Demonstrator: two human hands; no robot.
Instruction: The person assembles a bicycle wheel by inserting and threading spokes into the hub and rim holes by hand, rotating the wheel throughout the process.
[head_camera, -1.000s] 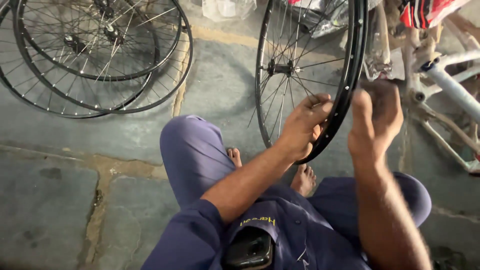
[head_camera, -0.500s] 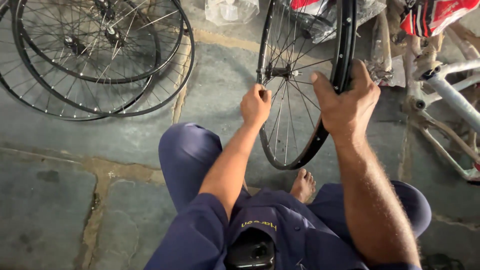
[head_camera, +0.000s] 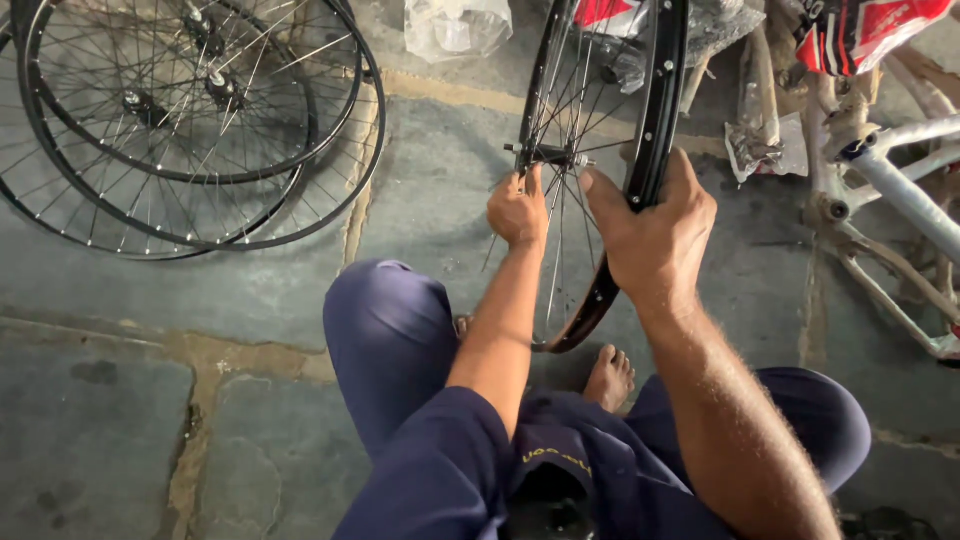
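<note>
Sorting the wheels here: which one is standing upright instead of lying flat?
The black-rimmed wheel gripped by the right hand; the other wheels lie stacked flat on the floor.

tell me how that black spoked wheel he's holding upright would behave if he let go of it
The black wheel would probably tip or roll: it stands on its narrow edge, steadied only by the right hand on the rim and the left hand at the hub. It looks light for its size, being thin spokes and no tyre, yet likely stiff.
</note>
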